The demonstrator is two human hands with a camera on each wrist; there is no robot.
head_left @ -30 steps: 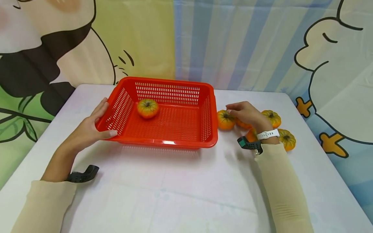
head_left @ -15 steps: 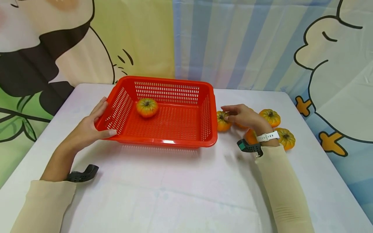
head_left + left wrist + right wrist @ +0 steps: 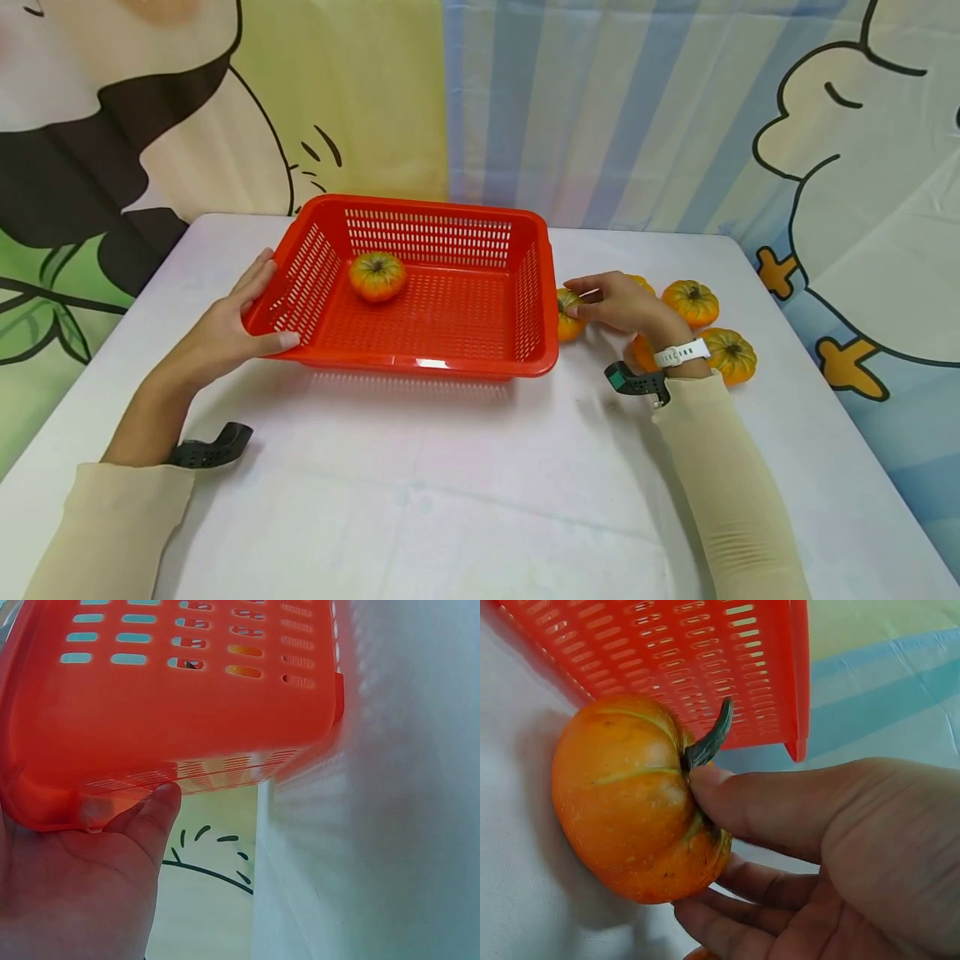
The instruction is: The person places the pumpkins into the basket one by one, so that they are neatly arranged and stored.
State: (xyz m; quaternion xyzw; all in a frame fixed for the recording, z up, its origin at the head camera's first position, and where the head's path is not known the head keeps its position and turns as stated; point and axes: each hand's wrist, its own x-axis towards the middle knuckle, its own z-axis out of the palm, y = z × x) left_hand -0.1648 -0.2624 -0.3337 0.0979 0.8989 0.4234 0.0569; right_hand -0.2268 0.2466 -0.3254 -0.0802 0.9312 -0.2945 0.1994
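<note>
A red plastic basket (image 3: 431, 367) with slotted walls stands on the white-covered table, one small orange pumpkin (image 3: 377, 277) inside toward its left. My left hand (image 3: 221, 337) grips the basket's left front corner, thumb over the front rim and fingers along the left side. Just outside the right wall, my right hand (image 3: 618, 302) pinches a second pumpkin (image 3: 622, 802). In the right wrist view its thumb presses beside the dark curved stem, while the other fingers reach the far flank. That pumpkin sits right by the basket wall, partly covered by the basket in the head view.
Several more pumpkins lie right of the basket: one at the back (image 3: 691, 302), one beside the watch strap (image 3: 727, 356), others partly hidden by the right hand and wrist. A cartoon-printed curtain (image 3: 562, 108) hangs behind the table (image 3: 420, 492).
My right hand has moved slightly left and closed its thumb and fingers on the pumpkin, which has shifted left toward the basket wall. The left hand and basket hold their place.
</note>
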